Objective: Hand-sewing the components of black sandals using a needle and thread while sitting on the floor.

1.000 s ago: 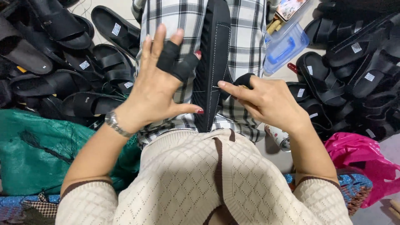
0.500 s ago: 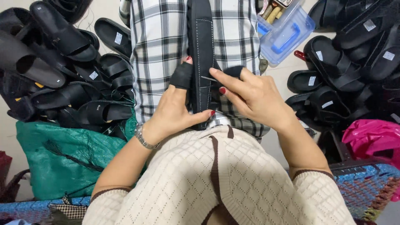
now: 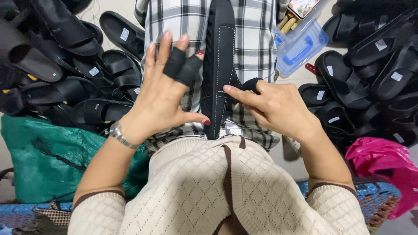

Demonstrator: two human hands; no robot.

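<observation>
Left hand: left hand (image 3: 163, 98) is raised over the lap with fingers spread wide and palm turned down – it grips nothing; two fingers wear black fabric guards (image 3: 182, 67) and the thumb points toward the strap.
Right hand: right hand (image 3: 276, 104) has its thumb and forefinger pressed together in a pinch at the edge of the black strap; whether a needle or thread sits in the pinch is too fine to tell. One finger carries a dark fabric guard too.
Strap: long black strap (image 3: 220, 65) with a pale line of stitching along it lies upright down the middle of the lap, on the checked cloth (image 3: 254, 48), between the two hands.
Wrist: metal watch (image 3: 119, 135) on the left wrist, just above the cream knit sleeve.
Left side: heap of black sandals (image 3: 65, 74) above a green bag (image 3: 48, 161).
Right side: more black sandals (image 3: 357, 82) – with a clear plastic box with a blue handle (image 3: 300, 45) beyond the right hand and a pink bag (image 3: 387, 165) near the right forearm.
</observation>
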